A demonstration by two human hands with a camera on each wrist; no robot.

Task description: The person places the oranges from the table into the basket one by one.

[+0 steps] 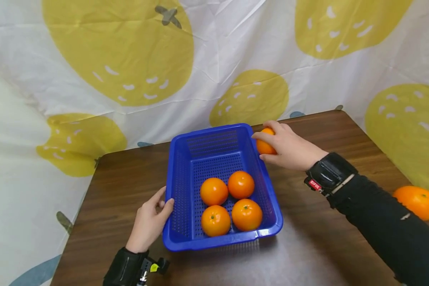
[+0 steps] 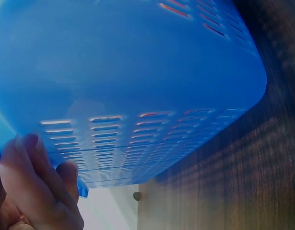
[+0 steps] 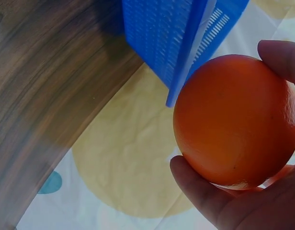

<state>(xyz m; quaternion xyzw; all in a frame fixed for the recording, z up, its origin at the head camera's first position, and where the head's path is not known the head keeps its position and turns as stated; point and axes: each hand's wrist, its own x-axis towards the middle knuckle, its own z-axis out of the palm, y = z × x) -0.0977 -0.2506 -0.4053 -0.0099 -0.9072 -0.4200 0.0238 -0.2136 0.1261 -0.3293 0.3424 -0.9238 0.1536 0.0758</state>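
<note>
A blue plastic basket (image 1: 181, 178) with slotted sides stands at the middle of the table. My left hand (image 1: 148, 220) grips its left rim, thumb on top and fingers underneath; in the left wrist view these fingers (image 2: 39, 184) lie against the outer wall. Several oranges (image 1: 247, 215) sit in the near half of the basket. Just outside the far right rim, my right hand (image 1: 289, 149) holds another orange (image 1: 265, 143). The right wrist view shows that orange (image 3: 236, 122) between thumb and fingers, close beside the basket's edge.
On the right side of the brown wooden table (image 1: 128, 171) lies one more orange (image 1: 417, 202), partly hidden by my right sleeve. A white cloth (image 1: 207, 51) with yellow fruit prints hangs behind the table and at its sides.
</note>
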